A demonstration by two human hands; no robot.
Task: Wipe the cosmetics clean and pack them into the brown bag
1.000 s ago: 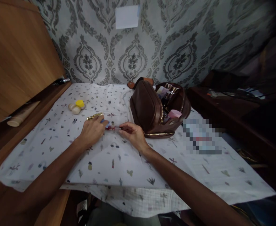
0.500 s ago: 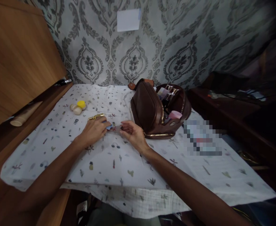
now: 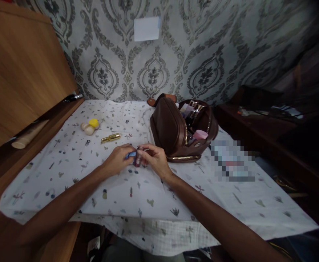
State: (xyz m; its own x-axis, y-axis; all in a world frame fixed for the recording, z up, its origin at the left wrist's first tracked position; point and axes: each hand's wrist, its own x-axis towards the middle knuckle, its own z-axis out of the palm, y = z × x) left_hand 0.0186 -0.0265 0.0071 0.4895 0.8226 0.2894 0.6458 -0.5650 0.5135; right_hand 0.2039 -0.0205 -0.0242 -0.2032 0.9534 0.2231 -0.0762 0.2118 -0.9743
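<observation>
While the tube is sitting between them, left grip pinching its blue end, right grip holding its red end, bag lying beside.

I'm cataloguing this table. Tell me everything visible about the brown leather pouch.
The brown leather pouch looks soft and rounded, its gold zip undone so it gapes open. It rests on the white printed cloth, near the wall. A pink container and shiny tubes show inside. The right hand is close beside it, seemingly apart.
</observation>
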